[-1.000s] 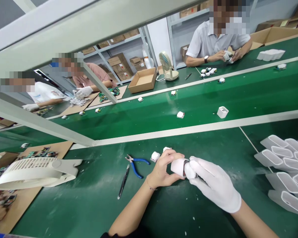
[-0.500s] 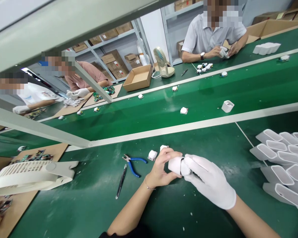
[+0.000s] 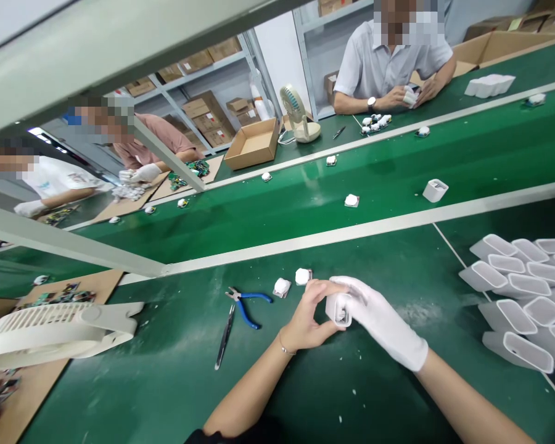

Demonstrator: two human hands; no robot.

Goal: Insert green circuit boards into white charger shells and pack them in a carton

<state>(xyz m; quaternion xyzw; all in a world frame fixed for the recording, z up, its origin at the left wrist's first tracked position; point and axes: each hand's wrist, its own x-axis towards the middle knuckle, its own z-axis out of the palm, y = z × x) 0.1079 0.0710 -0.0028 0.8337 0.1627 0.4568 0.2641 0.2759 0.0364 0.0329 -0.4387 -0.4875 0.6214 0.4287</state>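
Observation:
My bare left hand [image 3: 303, 320] is wrapped round a white plastic casing [image 3: 332, 313], its open end facing me. Something pale, not clear in kind, shows inside the opening. In a white glove, my right hand [image 3: 386, 320] grips the same casing from the right, with fingers along its top and at its mouth. Behind my left hand lie two small circuit boards with white tops, one on the left [image 3: 282, 287] and one on the right [image 3: 303, 276]. Blue-handled pliers [image 3: 247, 308] and black tweezers [image 3: 224, 339] rest to the left.
Several empty white casings [image 3: 518, 314] stand at the right. Beyond a pale rail, a green conveyor belt [image 3: 305, 203] carries boards and one casing [image 3: 435, 190]. A white fan [image 3: 60, 333] lies at the left. Co-workers sit across the belt; a metal post [image 3: 74, 228] slants at left.
The casing has turned so its open end faces me, and the pale part sits deeper inside it. My right hand has moved closer over it. Things on the belt have shifted right.

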